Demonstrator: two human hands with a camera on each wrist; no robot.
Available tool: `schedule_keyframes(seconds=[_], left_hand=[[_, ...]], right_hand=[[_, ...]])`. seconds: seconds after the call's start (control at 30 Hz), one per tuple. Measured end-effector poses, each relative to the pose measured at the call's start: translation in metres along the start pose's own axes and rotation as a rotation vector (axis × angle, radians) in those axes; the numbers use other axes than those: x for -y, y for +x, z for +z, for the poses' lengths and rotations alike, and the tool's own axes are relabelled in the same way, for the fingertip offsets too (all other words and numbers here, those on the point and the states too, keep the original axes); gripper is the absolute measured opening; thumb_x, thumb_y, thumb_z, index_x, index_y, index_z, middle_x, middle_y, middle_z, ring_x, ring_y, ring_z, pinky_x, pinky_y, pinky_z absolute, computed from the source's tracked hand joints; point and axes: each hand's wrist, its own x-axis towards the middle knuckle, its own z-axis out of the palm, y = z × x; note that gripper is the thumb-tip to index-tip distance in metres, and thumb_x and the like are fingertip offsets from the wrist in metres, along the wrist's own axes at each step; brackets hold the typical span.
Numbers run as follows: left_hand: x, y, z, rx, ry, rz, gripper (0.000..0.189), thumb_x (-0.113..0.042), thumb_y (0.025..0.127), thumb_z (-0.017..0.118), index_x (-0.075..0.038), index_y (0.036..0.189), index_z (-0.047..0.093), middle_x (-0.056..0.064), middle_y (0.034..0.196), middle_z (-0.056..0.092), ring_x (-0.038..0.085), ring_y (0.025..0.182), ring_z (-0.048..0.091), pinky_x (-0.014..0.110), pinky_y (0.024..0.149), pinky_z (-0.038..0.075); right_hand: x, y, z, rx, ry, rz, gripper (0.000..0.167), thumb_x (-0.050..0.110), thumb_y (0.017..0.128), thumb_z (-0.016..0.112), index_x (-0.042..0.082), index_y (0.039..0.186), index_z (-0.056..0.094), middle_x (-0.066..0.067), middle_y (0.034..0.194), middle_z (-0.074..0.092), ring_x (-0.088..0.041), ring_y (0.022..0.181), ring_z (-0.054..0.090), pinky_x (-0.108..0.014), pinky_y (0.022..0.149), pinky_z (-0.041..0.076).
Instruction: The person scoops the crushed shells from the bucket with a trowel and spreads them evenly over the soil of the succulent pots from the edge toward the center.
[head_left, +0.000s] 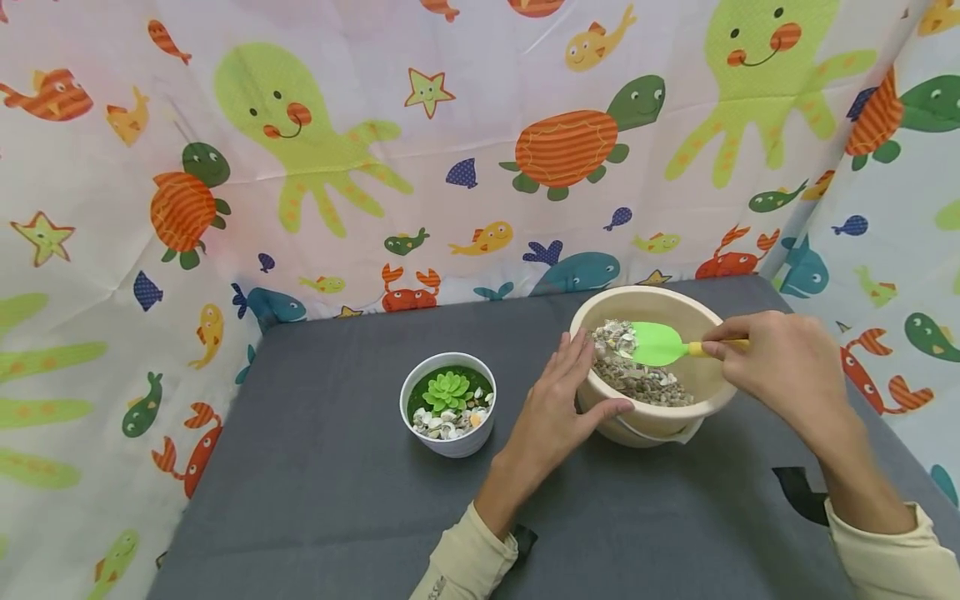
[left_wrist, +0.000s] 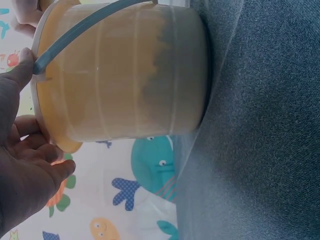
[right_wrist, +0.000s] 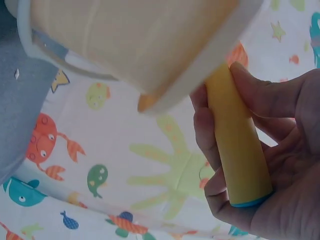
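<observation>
A cream bucket (head_left: 624, 429) holds gravel and broken shells (head_left: 645, 383). My left hand (head_left: 551, 408) rests against its left rim, with the fingers fairly straight and the thumb spread along the front edge. In the left wrist view, the thumb (left_wrist: 21, 70) lies beside the bucket's handle (left_wrist: 82, 27). My right hand (head_left: 798, 367) holds a toy shovel with a green blade (head_left: 657, 343) by its yellow handle (right_wrist: 237, 140). The blade is inside the bucket, its tip at a pile of pale shells (head_left: 615, 335).
Left of the bucket stands a white pot (head_left: 459, 448) with a green succulent (head_left: 447, 390), shells and small stones in it. Both stand on a grey cloth-covered table (head_left: 322, 467). A curtain (head_left: 465, 108) printed with sea animals hangs behind and at the sides.
</observation>
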Motion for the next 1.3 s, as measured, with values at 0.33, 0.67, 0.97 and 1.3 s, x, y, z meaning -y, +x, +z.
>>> schedule_keyframes(seconds=[0.33,0.67,0.97,1.3], left_hand=[[0.001,0.0,0.001,0.001,0.003,0.0,0.085,-0.05,0.093,0.075,-0.012,0.161,0.041,0.005,0.172,0.031,0.02,0.164,0.019,0.047,0.13,0.03],[0.002,0.001,0.003,0.008,0.004,-0.012,0.085,-0.05,0.093,0.075,-0.014,0.161,0.041,0.003,0.173,0.031,0.019,0.164,0.019,0.048,0.129,0.03],[0.002,0.001,0.0,0.004,0.01,-0.02,0.084,-0.051,0.092,0.076,-0.013,0.16,0.043,0.001,0.172,0.031,0.018,0.164,0.02,0.054,0.126,0.035],[0.003,0.002,-0.005,0.03,0.062,-0.011,0.086,-0.053,0.092,0.075,-0.013,0.16,0.042,0.002,0.172,0.031,0.018,0.163,0.02,0.04,0.132,0.024]], right_hand=[[-0.009,-0.011,-0.015,-0.049,0.02,0.05,0.017,0.015,0.087,0.08,0.001,0.097,0.082,-0.013,0.073,0.074,-0.021,0.063,0.049,-0.03,0.049,0.028],[-0.009,-0.014,-0.022,-0.065,0.001,0.073,0.015,0.013,0.09,0.075,0.002,0.095,0.082,-0.014,0.073,0.072,-0.022,0.063,0.044,-0.031,0.047,0.026],[-0.002,-0.014,-0.024,-0.077,0.011,0.057,0.012,0.011,0.088,0.077,0.002,0.094,0.082,-0.014,0.071,0.07,-0.022,0.063,0.043,-0.031,0.047,0.025],[0.007,-0.01,-0.024,-0.093,0.009,0.029,0.012,0.012,0.087,0.08,0.003,0.094,0.082,-0.02,0.081,0.073,-0.029,0.075,0.051,-0.029,0.053,0.031]])
